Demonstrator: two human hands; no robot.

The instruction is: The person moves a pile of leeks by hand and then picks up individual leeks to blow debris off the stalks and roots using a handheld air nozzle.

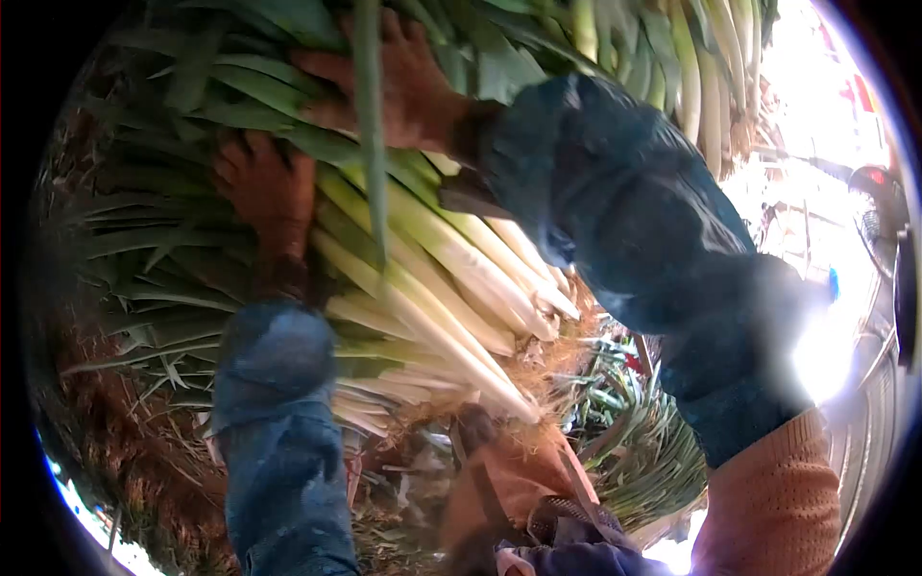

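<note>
A big stack of leeks [451, 259] with white stalks, green leaves and brown root tufts fills the upper half of the view. My left hand [261, 192] lies flat on the green leaves at the left of the stack, fingers spread into them. My right hand [394, 82] presses on the leaves higher up, fingers spread, with one long green leaf crossing in front of it. Both forearms wear dark blue sleeve covers [624, 211]; an orange knitted sleeve [778, 499] shows below the right one.
More leek stalks [701, 77] hang at the upper right. Another heap of green leaves [634, 442] lies lower right. Straw-like roots and debris [125, 432] cover the lower left. A brown and dark bundle [519, 499] sits at bottom centre. Bright glare washes out the right edge.
</note>
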